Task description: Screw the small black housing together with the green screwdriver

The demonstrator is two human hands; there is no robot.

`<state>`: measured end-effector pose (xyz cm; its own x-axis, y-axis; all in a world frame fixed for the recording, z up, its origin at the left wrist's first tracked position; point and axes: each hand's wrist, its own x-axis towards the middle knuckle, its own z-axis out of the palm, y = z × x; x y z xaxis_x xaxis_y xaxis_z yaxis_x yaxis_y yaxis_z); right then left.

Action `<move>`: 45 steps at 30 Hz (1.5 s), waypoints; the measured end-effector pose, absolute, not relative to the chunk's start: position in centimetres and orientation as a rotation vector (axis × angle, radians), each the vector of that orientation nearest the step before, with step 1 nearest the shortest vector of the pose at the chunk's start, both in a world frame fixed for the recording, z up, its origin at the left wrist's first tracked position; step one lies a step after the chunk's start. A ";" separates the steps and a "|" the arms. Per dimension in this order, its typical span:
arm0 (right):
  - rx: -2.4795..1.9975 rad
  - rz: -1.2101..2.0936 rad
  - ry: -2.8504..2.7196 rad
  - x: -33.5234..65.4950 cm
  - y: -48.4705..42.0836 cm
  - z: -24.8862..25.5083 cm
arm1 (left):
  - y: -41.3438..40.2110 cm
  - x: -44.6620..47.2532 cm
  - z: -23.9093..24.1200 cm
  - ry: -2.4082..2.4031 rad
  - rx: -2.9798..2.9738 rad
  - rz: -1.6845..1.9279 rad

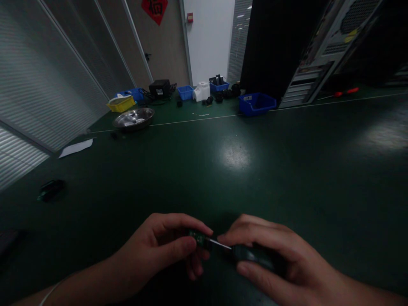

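Near the front of the green table, my left hand [168, 244] pinches a small green circuit board [198, 239] between thumb and fingers. My right hand [274, 250] is wrapped round the dark handle of a screwdriver [250, 255]. Its thin metal shaft points left, and the tip meets the right end of the board or a dark part on it; the exact contact is too dark to make out. The fingers of both hands are close together but apart. Part of the handle is hidden in my right palm.
A metal bowl [134, 119], a yellow tray [121, 103] and blue bins [257, 104] stand along the back. A dark object [51, 189] and a white paper [76, 148] lie at the left. A red-handled tool [347, 92] lies by the computer cases [306, 80] at the back right.
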<state>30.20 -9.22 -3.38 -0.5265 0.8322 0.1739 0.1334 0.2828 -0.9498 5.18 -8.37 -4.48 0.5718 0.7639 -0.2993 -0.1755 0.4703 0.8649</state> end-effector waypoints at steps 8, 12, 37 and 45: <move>-0.890 1.213 -1.881 30.4 -8.8 -3.4 | -8.6 5.3 -4.0 0.910 1.163 0.710; -0.878 1.232 -1.876 30.2 -8.7 -3.2 | -8.6 5.3 -3.9 0.904 1.178 0.685; -0.965 1.252 -1.888 30.0 -9.2 -2.9 | -8.1 5.4 -3.8 0.790 0.984 0.747; -1.035 1.109 -1.959 29.2 -8.9 -2.1 | -8.3 5.3 -4.1 0.854 1.095 0.687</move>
<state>29.20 -8.87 -2.10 -0.4757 0.8662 0.1527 0.3150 0.3299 -0.8899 5.32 -8.30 -4.11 0.5105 0.8245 -0.2442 -0.0621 0.3186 0.9458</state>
